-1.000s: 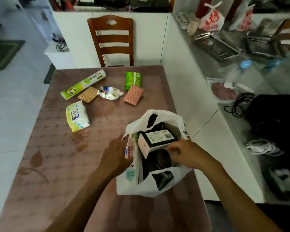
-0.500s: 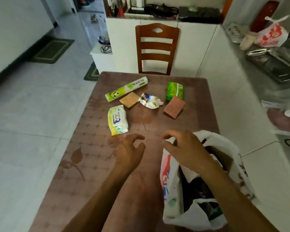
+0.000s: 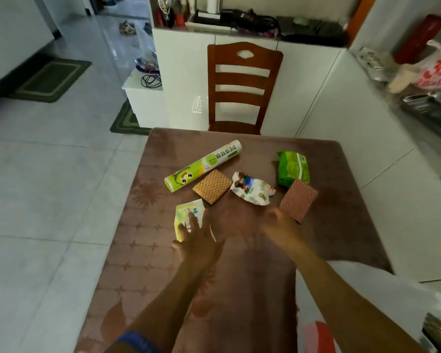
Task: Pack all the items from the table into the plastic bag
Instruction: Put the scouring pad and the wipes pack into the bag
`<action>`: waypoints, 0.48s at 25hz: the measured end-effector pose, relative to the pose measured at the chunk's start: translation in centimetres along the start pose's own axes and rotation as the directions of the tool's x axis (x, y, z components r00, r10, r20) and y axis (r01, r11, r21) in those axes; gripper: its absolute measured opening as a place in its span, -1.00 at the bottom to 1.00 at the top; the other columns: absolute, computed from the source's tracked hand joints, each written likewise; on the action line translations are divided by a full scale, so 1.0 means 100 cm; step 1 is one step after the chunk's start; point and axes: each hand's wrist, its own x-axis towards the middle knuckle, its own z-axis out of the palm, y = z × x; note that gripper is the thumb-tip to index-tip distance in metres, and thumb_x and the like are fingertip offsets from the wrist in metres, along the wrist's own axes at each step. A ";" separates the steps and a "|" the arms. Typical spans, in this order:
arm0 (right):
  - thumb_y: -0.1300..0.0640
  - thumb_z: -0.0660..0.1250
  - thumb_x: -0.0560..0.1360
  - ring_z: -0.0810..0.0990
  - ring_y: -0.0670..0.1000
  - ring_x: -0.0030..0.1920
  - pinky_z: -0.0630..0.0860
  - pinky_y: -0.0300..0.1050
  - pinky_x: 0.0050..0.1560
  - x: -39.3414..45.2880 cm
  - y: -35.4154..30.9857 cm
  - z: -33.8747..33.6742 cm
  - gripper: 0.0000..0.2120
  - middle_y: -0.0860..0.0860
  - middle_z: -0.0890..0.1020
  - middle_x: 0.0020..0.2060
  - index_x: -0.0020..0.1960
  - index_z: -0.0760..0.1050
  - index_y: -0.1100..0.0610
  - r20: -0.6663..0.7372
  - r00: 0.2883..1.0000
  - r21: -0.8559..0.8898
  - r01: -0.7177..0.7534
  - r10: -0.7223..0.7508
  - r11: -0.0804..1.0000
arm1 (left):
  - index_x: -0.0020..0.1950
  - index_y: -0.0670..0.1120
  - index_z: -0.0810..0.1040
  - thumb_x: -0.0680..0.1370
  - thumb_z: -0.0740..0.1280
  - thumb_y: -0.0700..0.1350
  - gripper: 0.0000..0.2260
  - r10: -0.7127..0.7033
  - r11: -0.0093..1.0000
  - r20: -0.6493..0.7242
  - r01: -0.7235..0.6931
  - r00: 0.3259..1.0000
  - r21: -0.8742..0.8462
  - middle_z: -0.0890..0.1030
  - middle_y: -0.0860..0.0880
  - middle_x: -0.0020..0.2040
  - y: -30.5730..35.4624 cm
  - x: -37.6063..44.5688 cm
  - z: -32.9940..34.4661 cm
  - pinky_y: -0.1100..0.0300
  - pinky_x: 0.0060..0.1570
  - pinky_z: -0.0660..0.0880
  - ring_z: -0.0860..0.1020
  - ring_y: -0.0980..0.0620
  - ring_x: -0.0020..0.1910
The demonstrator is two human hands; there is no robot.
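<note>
Plastic bag (image 3: 382,296), white with a red patch, sits at the lower right corner of the frame, on the near right edge of the brown table (image 3: 148,250), partly cut off by the picture's border. Six items lie in a loose row across the middle of the frame, toward the table's far end. From left: a green and white roll (image 3: 204,165) lying at a slant; a tan square sponge (image 3: 212,186) just beside it; a crumpled white snack wrapper (image 3: 252,192); a pink square sponge (image 3: 299,203); and a green packet (image 3: 293,169) touching the pink sponge's upper edge. Below the roll, left of centre, lies a yellow and white wipes pack (image 3: 189,219).

Both forearms reach up from the bottom of the frame. The left hand (image 3: 197,244) has its fingers spread and straight over the wipes pack, fingertips covering its lower part; it grips nothing. The right hand (image 3: 280,226) is blurred, near the pink sponge's lower corner; its fingers look loosely curled and hold nothing.

A wooden chair (image 3: 245,87) stands at the table's far end, upper centre.
</note>
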 end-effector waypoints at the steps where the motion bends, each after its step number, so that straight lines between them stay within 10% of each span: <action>1: 0.13 0.34 0.42 0.56 -0.02 -0.12 0.55 -0.04 -0.08 0.019 0.004 0.000 -0.53 0.04 0.58 0.03 0.32 0.42 0.06 -0.026 0.997 0.085 -0.076 0.078 0.994 | 0.55 0.15 -0.17 0.46 0.17 0.38 -0.19 -0.052 0.999 -0.003 0.052 0.999 -0.004 -0.16 -0.11 0.59 0.005 0.013 0.008 -0.34 0.30 0.17 -0.08 -0.30 0.52; 8: -0.11 0.47 0.30 0.33 0.32 0.37 0.34 0.27 0.32 0.107 0.062 0.002 0.01 0.23 0.21 0.47 0.52 -0.11 -0.03 -0.399 0.878 0.230 -0.185 0.266 0.956 | 0.52 0.23 -0.23 0.46 0.18 0.33 -0.21 -0.015 0.981 -0.109 0.036 0.994 0.193 -0.25 -0.11 0.56 -0.003 0.045 0.040 -0.31 0.16 0.40 -0.14 -0.34 0.49; 12: -0.28 0.42 0.15 0.36 0.30 0.36 0.34 0.31 0.32 0.144 0.077 0.007 0.01 0.19 0.33 0.42 0.47 0.08 0.01 -0.364 0.835 0.323 -0.303 0.413 0.897 | 0.52 0.22 -0.24 0.47 0.18 0.29 -0.22 0.116 0.954 -0.072 -0.091 0.991 0.285 -0.28 -0.11 0.56 -0.004 0.053 0.038 -0.30 0.17 0.39 -0.09 -0.36 0.48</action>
